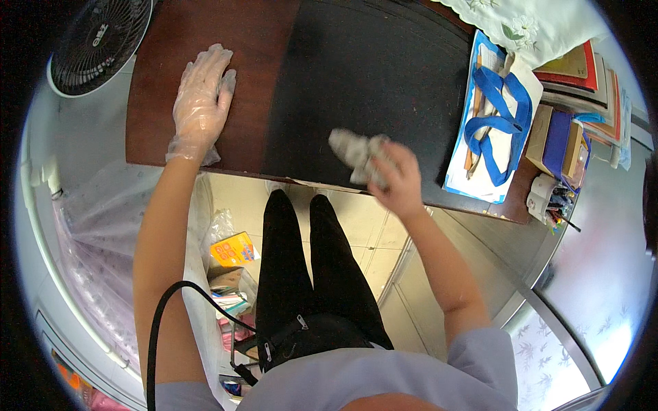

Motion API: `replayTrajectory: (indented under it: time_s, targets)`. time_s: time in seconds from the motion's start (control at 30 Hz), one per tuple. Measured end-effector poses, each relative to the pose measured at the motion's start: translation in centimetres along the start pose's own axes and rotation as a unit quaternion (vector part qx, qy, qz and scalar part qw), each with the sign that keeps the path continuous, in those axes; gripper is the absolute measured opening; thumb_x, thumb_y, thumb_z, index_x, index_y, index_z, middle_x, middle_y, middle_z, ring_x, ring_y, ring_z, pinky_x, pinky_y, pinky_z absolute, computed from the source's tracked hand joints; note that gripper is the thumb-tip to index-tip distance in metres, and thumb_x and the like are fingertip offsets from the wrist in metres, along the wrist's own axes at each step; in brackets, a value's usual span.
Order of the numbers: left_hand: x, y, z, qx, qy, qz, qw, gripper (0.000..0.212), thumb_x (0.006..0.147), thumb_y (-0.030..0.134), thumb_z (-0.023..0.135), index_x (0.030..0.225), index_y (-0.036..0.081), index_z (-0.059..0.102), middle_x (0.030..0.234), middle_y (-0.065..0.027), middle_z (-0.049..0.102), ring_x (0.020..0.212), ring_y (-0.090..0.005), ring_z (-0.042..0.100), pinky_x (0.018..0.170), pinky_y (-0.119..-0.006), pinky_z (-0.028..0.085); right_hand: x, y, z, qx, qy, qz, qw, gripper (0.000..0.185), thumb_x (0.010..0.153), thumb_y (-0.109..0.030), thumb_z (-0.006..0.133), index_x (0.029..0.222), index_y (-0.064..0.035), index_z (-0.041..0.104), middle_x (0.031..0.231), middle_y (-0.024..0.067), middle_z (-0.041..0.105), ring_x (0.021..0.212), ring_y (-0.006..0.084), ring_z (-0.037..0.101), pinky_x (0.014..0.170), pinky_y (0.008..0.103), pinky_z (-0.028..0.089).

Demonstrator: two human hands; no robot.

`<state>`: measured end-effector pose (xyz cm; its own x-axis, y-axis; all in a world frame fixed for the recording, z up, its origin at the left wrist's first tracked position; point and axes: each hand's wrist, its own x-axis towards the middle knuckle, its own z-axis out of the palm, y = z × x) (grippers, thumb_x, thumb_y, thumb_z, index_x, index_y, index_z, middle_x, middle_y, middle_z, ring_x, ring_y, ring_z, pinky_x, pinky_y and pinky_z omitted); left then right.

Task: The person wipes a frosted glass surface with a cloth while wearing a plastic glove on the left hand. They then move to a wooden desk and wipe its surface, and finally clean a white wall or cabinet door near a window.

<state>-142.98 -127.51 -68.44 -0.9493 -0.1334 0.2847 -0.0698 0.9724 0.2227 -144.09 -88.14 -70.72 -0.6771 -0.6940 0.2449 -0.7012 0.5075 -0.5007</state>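
Note:
My left hand (202,105), in a clear disposable plastic glove, rests palm down on the reddish-brown part of a wooden desk (244,67). It holds nothing, and its thumb stands a little apart from the fingers. Bare and slightly blurred, my right hand (403,177) grips a crumpled greyish-white cloth (357,151) near the desk's front edge. Beneath the cloth is a dark desk mat (360,77) or black panel covering the desk's middle and right. Whether the cloth touches that surface is hard to tell.
Papers (462,174) under a blue strap (493,126) lie to the right. Beyond them are stacked books (591,77), a box (558,138) and a pen holder (540,198). An electric fan (100,46) stands at the far left. A black cable (154,329) loops past my left arm.

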Motion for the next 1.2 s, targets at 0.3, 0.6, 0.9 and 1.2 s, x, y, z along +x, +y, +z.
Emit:
replayTrajectory:
  time_s: [0.3,0.6,0.9,1.2]
  targets:
    - [0.0,-0.6,0.0,-0.020,0.004,0.000,1.000,0.035,0.095,0.015,0.057,0.130,0.011,0.057,0.139,-0.0121,0.054,0.131,-0.0331,0.047,0.115,-0.043,0.031,6.0,5.5,-3.0,0.016,-0.230,-0.109,0.967,0.055,0.067,-0.013,0.075,0.120,-0.0104,0.062,0.127,0.0167,0.058,0.122,0.0366,0.052,0.107,0.0484,0.041]
    - [0.5,-0.8,0.3,-0.017,0.012,0.005,1.000,0.033,0.094,0.014,0.058,0.128,0.011,0.058,0.138,-0.0104,0.055,0.131,-0.0317,0.048,0.114,-0.043,0.032,20.6,9.6,1.9,-0.153,0.226,0.048,0.961,0.050,0.077,-0.017,0.070,0.123,-0.0028,0.056,0.118,0.0203,0.058,0.109,0.0396,0.054,0.095,0.0478,0.044]
    - [-0.1,-0.7,0.0,-0.038,0.015,-0.011,0.999,0.039,0.090,0.015,0.061,0.128,0.012,0.056,0.137,-0.0092,0.055,0.128,-0.0304,0.049,0.114,-0.044,0.033,6.0,-7.2,4.9,0.093,-0.092,-0.071,0.989,0.067,0.060,-0.012,0.080,0.123,-0.0149,0.058,0.124,0.0146,0.055,0.115,0.0370,0.054,0.102,0.0484,0.045]
    - [0.5,-1.3,0.0,-0.091,0.020,-0.011,0.996,0.046,0.084,0.005,0.060,0.129,0.012,0.056,0.139,-0.0115,0.053,0.129,-0.0321,0.049,0.112,-0.045,0.033,24.0,-1.6,7.8,-0.094,0.149,0.111,0.978,0.063,0.070,-0.010,0.075,0.129,-0.0101,0.054,0.123,0.0171,0.055,0.111,0.0399,0.051,0.097,0.0480,0.044]
